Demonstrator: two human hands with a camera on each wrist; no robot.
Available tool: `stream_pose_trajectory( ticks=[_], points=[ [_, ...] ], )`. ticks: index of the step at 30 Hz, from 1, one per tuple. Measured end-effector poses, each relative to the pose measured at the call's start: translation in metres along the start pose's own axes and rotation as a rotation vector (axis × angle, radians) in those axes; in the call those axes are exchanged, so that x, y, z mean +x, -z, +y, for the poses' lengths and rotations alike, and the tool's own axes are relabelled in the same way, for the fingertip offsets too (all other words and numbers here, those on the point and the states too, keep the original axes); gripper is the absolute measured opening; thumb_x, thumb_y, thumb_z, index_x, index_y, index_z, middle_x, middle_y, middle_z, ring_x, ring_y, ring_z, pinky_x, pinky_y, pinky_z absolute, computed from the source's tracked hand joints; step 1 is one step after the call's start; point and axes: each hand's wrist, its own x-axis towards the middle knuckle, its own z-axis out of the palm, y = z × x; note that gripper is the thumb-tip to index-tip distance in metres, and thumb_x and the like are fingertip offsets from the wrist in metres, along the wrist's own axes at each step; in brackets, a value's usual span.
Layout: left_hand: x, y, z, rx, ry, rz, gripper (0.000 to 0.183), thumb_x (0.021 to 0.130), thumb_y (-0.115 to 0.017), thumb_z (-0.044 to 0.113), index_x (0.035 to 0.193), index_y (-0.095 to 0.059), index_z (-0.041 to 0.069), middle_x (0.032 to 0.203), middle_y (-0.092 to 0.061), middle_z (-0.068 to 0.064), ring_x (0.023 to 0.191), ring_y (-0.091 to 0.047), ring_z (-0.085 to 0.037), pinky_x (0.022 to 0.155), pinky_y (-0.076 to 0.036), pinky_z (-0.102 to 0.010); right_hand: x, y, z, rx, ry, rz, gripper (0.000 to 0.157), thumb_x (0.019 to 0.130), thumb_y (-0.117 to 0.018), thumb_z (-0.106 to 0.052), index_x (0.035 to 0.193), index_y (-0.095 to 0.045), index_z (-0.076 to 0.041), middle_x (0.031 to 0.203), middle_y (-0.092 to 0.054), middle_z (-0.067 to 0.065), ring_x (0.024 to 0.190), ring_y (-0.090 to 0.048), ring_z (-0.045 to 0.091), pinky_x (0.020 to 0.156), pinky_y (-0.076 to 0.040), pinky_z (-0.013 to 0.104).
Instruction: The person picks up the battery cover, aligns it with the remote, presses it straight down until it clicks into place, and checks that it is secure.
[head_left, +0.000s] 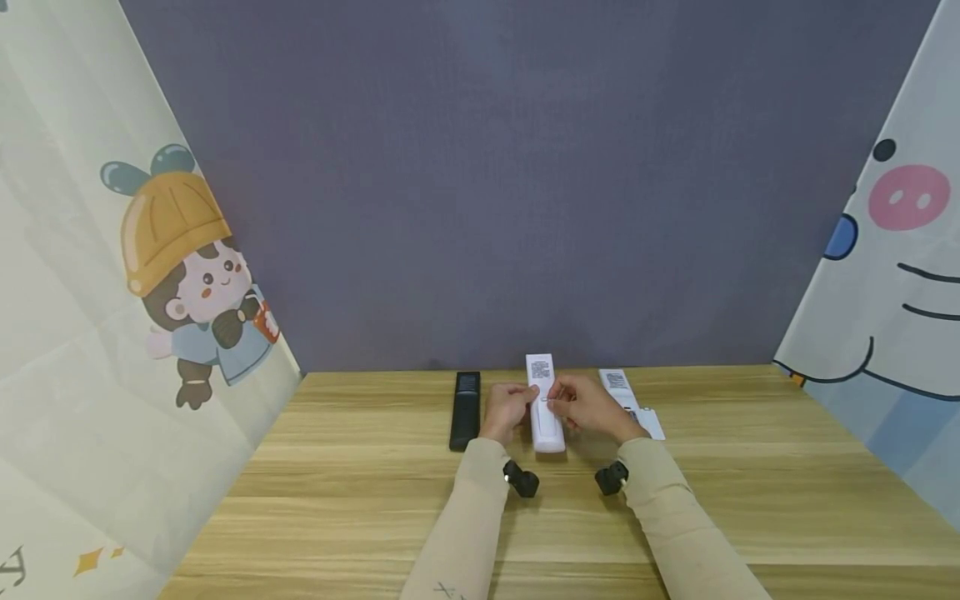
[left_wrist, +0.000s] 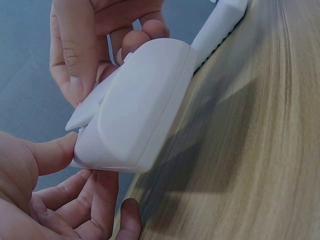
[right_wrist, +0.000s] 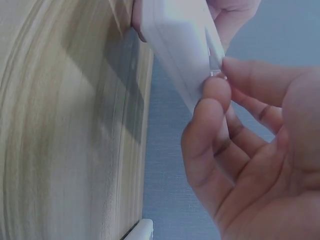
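A white remote control (head_left: 549, 437) is held above the table with its labelled back facing up. My left hand (head_left: 510, 408) grips it along the left side, thumb on the edge and fingers underneath, as the left wrist view shows. My right hand (head_left: 588, 406) pinches the battery cover (right_wrist: 214, 42) at its end. In the left wrist view the cover (left_wrist: 90, 110) stands tilted off the body, leaving a narrow gap. What lies inside the battery compartment is hidden.
On the wooden table (head_left: 337, 500), a black remote (head_left: 465, 412) lies left of my hands. Another white remote (head_left: 617, 383) lies to the right, partly behind my right hand, with a small white flat piece (head_left: 652, 423) beside it. A dark grey panel (head_left: 480, 208) rises behind the table.
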Motion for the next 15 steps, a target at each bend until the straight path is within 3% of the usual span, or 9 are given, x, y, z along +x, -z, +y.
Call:
stream_pose_trajectory(
  ticks=[8,15],
  points=[
    [0.006,-0.004,0.003,0.003,0.011,0.016,0.022,0.095,-0.072,0.017,0.104,-0.077,-0.003,0.092,-0.072,-0.007,0.077,-0.061,-0.012,0.081,-0.058,-0.043,0.009,0.005,0.005,-0.019,-0.028,0.012,0.007,0.096,-0.067,-0.006,0.096,-0.063,-0.001,0.072,-0.059,0.005,0.050,-0.053,0.014,0.047,-0.044,0.024],
    [0.011,-0.007,0.006,-0.002,0.032,0.030,0.023,0.095,-0.072,0.018,0.105,-0.077,-0.002,0.090,-0.071,-0.004,0.078,-0.061,-0.014,0.074,-0.056,-0.036,0.017,0.010,0.010,-0.034,-0.072,0.036,0.009,0.094,-0.070,-0.007,0.092,-0.061,-0.005,0.075,-0.060,0.005,0.051,-0.054,0.014,0.049,-0.045,0.026]
  ],
)
